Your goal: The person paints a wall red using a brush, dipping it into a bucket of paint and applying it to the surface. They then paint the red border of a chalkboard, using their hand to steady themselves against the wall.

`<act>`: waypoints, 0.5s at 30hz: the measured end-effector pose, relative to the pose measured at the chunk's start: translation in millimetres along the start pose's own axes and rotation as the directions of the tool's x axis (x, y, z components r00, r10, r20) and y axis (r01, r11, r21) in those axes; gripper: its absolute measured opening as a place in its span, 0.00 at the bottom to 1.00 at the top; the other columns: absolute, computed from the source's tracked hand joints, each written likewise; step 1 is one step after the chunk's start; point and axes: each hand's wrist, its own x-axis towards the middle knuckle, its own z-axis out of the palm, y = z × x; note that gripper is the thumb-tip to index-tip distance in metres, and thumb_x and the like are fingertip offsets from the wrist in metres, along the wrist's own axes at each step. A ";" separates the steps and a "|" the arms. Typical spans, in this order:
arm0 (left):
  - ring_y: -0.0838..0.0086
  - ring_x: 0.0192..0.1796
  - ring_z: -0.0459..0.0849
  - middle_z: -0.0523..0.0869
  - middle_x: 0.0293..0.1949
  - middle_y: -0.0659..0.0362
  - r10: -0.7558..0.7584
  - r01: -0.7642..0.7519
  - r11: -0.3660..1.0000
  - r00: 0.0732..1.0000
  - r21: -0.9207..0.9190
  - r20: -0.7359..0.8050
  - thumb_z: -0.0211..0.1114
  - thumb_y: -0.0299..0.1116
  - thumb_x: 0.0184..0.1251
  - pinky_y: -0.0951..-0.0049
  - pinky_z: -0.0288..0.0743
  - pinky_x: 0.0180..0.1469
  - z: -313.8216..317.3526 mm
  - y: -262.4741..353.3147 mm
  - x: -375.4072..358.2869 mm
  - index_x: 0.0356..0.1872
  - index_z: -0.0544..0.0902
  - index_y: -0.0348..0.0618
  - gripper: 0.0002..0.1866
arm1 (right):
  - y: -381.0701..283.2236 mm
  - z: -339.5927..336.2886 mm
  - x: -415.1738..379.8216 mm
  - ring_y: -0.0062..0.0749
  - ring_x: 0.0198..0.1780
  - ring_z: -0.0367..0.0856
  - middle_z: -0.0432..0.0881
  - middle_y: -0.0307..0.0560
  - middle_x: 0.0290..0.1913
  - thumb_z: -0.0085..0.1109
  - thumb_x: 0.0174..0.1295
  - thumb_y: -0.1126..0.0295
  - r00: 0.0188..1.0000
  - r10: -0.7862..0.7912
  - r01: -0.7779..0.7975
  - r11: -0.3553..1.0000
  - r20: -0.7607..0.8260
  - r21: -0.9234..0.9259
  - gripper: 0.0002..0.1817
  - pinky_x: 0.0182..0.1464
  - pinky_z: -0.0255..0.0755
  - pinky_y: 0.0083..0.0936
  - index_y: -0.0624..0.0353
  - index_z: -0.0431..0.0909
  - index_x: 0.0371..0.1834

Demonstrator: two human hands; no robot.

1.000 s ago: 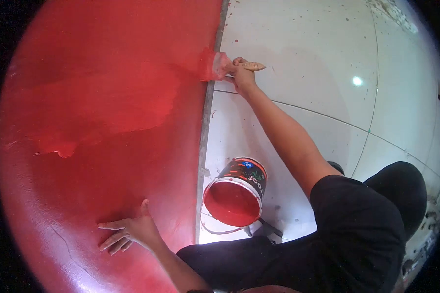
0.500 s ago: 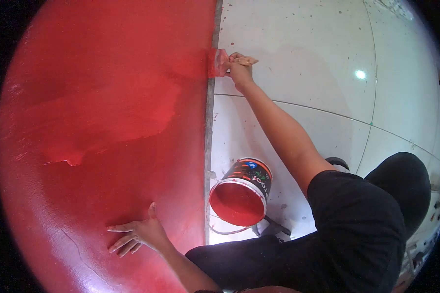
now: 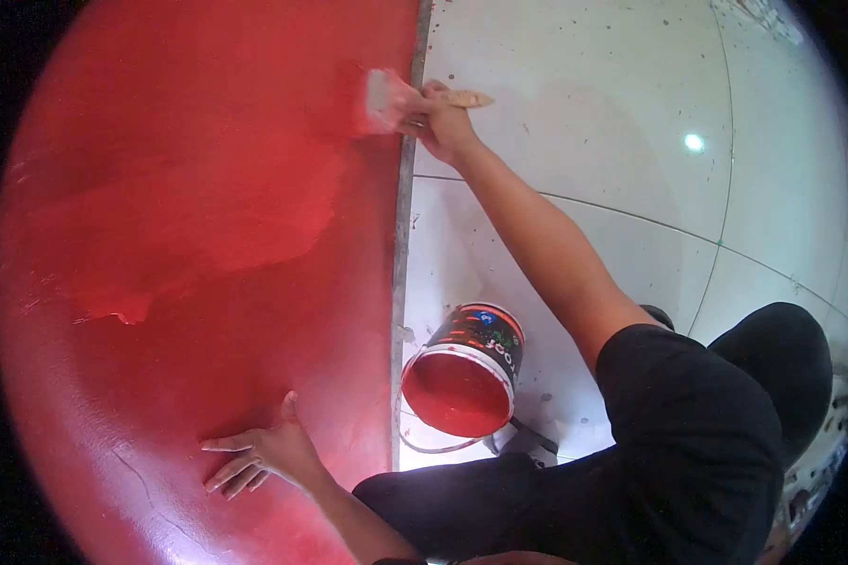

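My right hand is closed round a wide paintbrush with a pale wooden handle. The brush head lies over the red surface, just left of its grey edge strip, and bright red paint shows around the bristles. Lower down, my left hand rests on the same red surface with its fingers spread, holding nothing. A paint bucket, dark with a white rim and a wire handle, is tilted in view and has red paint inside. It stands on the tiles below my right forearm.
White floor tiles with small dark splatters lie right of the grey edge strip. Glossier, brighter red covers the upper part of the red surface, with an uneven border. My dark-clothed knee is at the right.
My right hand has moved the paintbrush left and slightly up, from the edge strip onto the red surface. My left hand and the bucket are nearly unchanged.
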 end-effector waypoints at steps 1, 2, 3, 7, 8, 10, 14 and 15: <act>0.12 0.63 0.19 0.12 0.63 0.21 0.018 -0.018 1.000 0.999 -0.009 -0.027 0.67 0.82 0.16 0.14 0.40 0.56 0.9 -0.4 0.3 0.75 0.26 0.51 0.85 | 4.4 -18.6 1.4 0.35 0.34 0.85 0.78 0.40 0.32 0.60 0.55 0.84 0.992 0.032 -0.035 0.999 -0.119 -0.026 0.17 0.31 0.82 0.36 0.50 0.62 0.28; 0.12 0.63 0.19 0.13 0.63 0.21 0.039 -0.040 0.999 0.998 -0.015 -0.056 0.67 0.82 0.16 0.14 0.40 0.56 1.1 -0.6 0.9 0.75 0.26 0.51 0.85 | 3.7 -33.6 0.2 0.35 0.34 0.85 0.78 0.40 0.32 0.60 0.55 0.84 0.993 0.031 -0.034 0.999 -0.115 -0.023 0.17 0.31 0.82 0.36 0.50 0.62 0.28; 0.12 0.63 0.19 0.13 0.63 0.21 0.043 -0.044 0.999 0.997 -0.012 -0.061 0.67 0.82 0.16 0.14 0.40 0.56 -0.8 -0.5 1.6 0.75 0.26 0.51 0.85 | 0.0 -44.4 -5.9 0.34 0.34 0.85 0.78 0.41 0.31 0.59 0.53 0.84 0.984 0.043 -0.079 0.975 -0.175 -0.208 0.17 0.32 0.81 0.34 0.49 0.61 0.29; 0.12 0.63 0.19 0.13 0.63 0.21 0.010 -0.010 1.000 1.000 0.000 -0.012 0.68 0.81 0.17 0.13 0.42 0.55 -3.4 4.2 1.1 0.75 0.27 0.51 0.84 | -8.7 -56.6 -8.3 0.33 0.35 0.84 0.79 0.42 0.31 0.56 0.50 0.85 0.968 -0.090 0.007 0.944 -0.235 -0.329 0.17 0.34 0.81 0.34 0.50 0.60 0.29; 0.12 0.63 0.19 0.13 0.64 0.21 0.000 0.000 1.000 1.000 -0.011 -0.010 0.68 0.80 0.18 0.13 0.42 0.54 -1.9 3.6 1.8 0.75 0.27 0.51 0.84 | -11.2 -55.3 -9.3 0.33 0.35 0.84 0.79 0.42 0.31 0.56 0.50 0.85 0.969 -0.089 0.007 0.944 -0.233 -0.329 0.17 0.34 0.81 0.34 0.50 0.60 0.29; 0.12 0.63 0.20 0.13 0.64 0.21 0.009 -0.009 1.000 1.000 0.000 -0.027 0.69 0.80 0.18 0.13 0.43 0.54 1.7 0.4 2.1 0.75 0.27 0.51 0.84 | -15.5 -57.2 -9.5 0.33 0.32 0.83 0.78 0.42 0.30 0.57 0.50 0.84 0.944 -0.139 0.044 0.952 -0.298 -0.304 0.17 0.34 0.81 0.34 0.49 0.60 0.29; 0.12 0.63 0.20 0.12 0.63 0.21 0.014 -0.014 1.000 1.000 0.001 -0.023 0.71 0.78 0.18 0.13 0.42 0.54 -0.8 1.1 1.0 0.75 0.27 0.51 0.84 | -9.9 -56.2 -8.5 0.33 0.33 0.83 0.77 0.41 0.31 0.58 0.50 0.84 0.958 -0.098 0.003 0.943 -0.271 -0.332 0.17 0.34 0.81 0.34 0.50 0.61 0.29; 0.12 0.63 0.20 0.12 0.63 0.21 0.015 -0.015 1.000 1.000 0.004 -0.021 0.71 0.78 0.18 0.13 0.42 0.54 -2.6 2.8 0.0 0.75 0.27 0.51 0.84 | -6.6 -56.0 -8.5 0.33 0.33 0.83 0.77 0.41 0.31 0.58 0.50 0.84 0.957 -0.095 -0.001 0.943 -0.273 -0.331 0.17 0.34 0.81 0.34 0.50 0.61 0.29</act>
